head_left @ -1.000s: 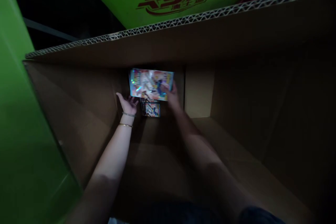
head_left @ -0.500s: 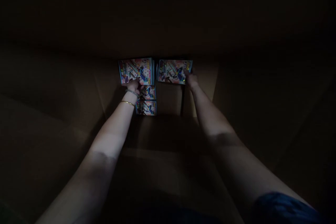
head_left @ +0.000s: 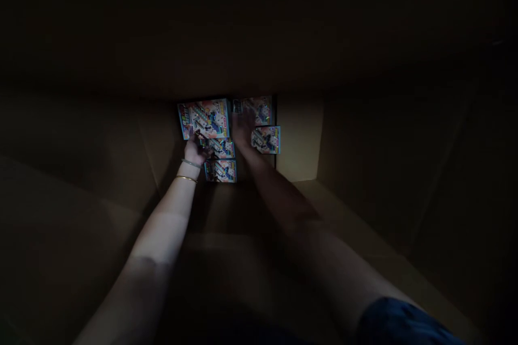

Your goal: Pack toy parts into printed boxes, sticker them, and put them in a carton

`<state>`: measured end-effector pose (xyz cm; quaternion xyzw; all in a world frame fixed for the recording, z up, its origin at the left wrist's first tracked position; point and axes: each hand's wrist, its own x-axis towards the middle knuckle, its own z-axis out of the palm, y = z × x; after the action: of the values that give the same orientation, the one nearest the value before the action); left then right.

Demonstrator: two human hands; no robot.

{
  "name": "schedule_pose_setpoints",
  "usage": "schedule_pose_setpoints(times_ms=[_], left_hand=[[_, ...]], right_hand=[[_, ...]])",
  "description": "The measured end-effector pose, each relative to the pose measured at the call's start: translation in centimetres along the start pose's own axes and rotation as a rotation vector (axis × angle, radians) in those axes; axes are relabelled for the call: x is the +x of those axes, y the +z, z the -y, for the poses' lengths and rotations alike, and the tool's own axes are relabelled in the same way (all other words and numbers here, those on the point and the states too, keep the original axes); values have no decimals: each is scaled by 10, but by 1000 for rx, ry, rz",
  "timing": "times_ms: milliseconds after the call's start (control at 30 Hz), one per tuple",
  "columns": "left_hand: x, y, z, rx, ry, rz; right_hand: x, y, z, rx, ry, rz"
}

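Note:
Colourful flat packages lie at the bottom of a deep, dark cardboard box. The upper left package (head_left: 208, 117) sits highest, and my left hand (head_left: 195, 150) touches its lower edge with the fingers apart. Below it are a middle left package (head_left: 223, 148) and a lower left package (head_left: 222, 171). My right hand (head_left: 244, 125), blurred and in shadow, is over the left part of the upper right package (head_left: 264, 109); its finger positions are unclear. Just beneath that one lies another package (head_left: 267, 139), partly behind my right wrist.
Tall cardboard walls (head_left: 372, 156) surround the packages on the sides and at the far end. A bare strip of the box floor (head_left: 299, 137) shows to the right of the packages. The near part is in deep shadow.
My right hand has moved left from the right edge of the upper right package. A package beneath that one now shows. My left hand has shifted slightly in view, its fingers more spread.

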<state>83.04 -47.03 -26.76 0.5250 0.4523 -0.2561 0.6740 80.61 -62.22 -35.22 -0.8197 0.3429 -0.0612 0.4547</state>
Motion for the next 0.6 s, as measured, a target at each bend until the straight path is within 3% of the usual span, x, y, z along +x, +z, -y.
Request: schedule_pose_setpoints(times_ms=[100, 267, 400, 500, 600], left_hand=[[-3, 5, -3, 37, 35, 26], [-10, -3, 11, 62, 102, 60], [-14, -10, 20, 48, 178, -27], [-15, -14, 16, 179, 398, -227], [-11, -12, 7, 586, 790, -291]], right_hand=[[-22, 21, 33, 51, -13, 114], [-53, 14, 50, 53, 64, 194], [-55, 14, 58, 360, -25, 144], [-48, -14, 17, 659, -7, 210], [-63, -78, -73, 700, 135, 419]])
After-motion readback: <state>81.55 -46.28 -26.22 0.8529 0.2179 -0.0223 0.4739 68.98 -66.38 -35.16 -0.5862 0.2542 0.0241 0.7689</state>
